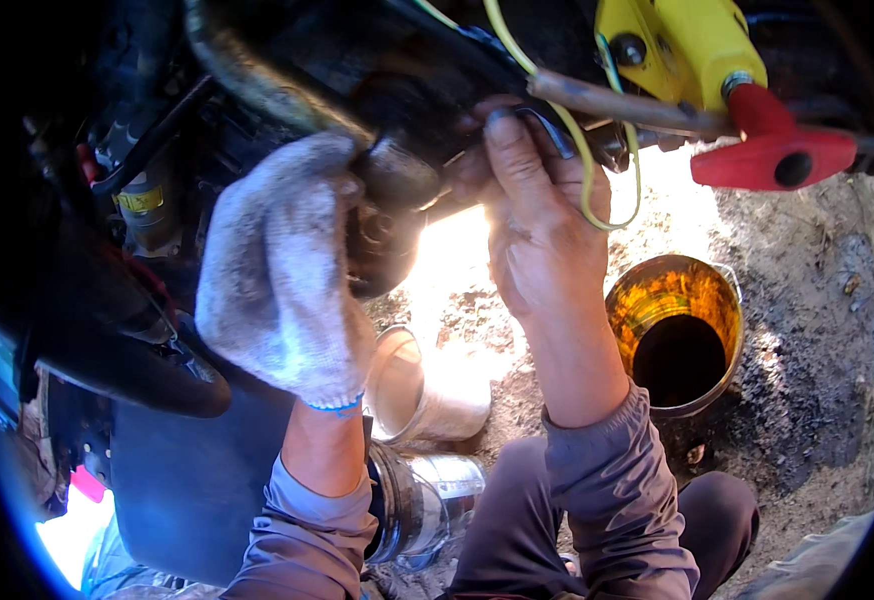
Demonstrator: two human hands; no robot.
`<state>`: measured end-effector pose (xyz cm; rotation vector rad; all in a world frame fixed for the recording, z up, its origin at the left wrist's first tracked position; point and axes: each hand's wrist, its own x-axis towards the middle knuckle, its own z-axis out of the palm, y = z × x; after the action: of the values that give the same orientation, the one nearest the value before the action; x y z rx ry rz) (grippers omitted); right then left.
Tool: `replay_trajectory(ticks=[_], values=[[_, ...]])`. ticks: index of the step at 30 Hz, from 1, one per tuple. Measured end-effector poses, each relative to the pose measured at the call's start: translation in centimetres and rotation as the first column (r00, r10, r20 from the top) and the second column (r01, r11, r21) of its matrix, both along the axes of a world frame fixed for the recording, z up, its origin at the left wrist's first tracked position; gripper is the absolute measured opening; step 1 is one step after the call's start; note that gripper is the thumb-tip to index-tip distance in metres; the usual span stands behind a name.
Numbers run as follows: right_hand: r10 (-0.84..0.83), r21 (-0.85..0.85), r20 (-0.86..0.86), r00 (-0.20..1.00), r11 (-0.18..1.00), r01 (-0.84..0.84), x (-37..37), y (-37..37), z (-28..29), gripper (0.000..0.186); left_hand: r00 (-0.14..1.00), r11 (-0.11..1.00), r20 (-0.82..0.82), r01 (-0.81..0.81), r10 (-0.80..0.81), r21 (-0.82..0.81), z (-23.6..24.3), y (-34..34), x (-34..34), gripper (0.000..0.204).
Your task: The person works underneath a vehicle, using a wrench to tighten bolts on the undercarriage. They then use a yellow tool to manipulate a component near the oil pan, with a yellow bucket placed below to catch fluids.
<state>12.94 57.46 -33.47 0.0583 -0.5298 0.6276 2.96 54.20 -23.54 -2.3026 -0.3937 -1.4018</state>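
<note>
While my left hand [282, 262] is curling beside the pipe [269, 84], my right hand [544, 225] is apparently adjusting a dark strip [554, 132]; whether either is clamping, I cannot tell; next is probably requiring alignment.

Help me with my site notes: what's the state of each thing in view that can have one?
Left hand: gloved, fingers curled
Right hand: bare, raised
Amber-lined bucket: open, dark at the bottom
Pale bucket: open, tipped over
Metal can: on its side
Yellow wire: looped
Red handle: joined to yellow fitting; setting unclear
</note>
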Motion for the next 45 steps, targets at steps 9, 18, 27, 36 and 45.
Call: replay_trajectory(ticks=[9, 18, 27, 36, 45], values=[[0.047, -0.106, 0.058, 0.997, 0.994, -0.04, 0.7, 0.0, 1.8, 0.019, 0.974, 0.966, 0.14, 0.199, -0.177, -0.166, -0.1, 0.7, -0.4, 0.013], [0.124, 0.055, -0.142, 0.982, 0.992, -0.117, 2.2, 0.3, 4.0, 0.017, 0.982, 0.975, 0.076, 0.181, -0.173, -0.125, 0.5, 0.6, -0.4, 0.014], [0.196, -0.16, 0.19, 0.962, 0.973, -0.166, 1.9, 1.3, 2.8, 0.021, 0.983, 0.98, 0.092, 0.169, -0.16, -0.103, 0.2, 0.3, -0.5, 0.015], [0.061, -0.467, 0.348, 0.935, 0.876, 0.117, 2.1, 2.0, 2.2, 0.018, 0.98, 0.975, 0.058, 0.194, -0.188, -0.107, 0.5, -0.5, -0.6, 0.013], [0.161, -0.293, 0.133, 0.978, 0.949, -0.116, 2.7, 0.1, 1.7, 0.019, 0.956, 0.881, 0.161, 0.288, -0.245, -0.375, -0.1, 0.3, -2.6, 0.013]])
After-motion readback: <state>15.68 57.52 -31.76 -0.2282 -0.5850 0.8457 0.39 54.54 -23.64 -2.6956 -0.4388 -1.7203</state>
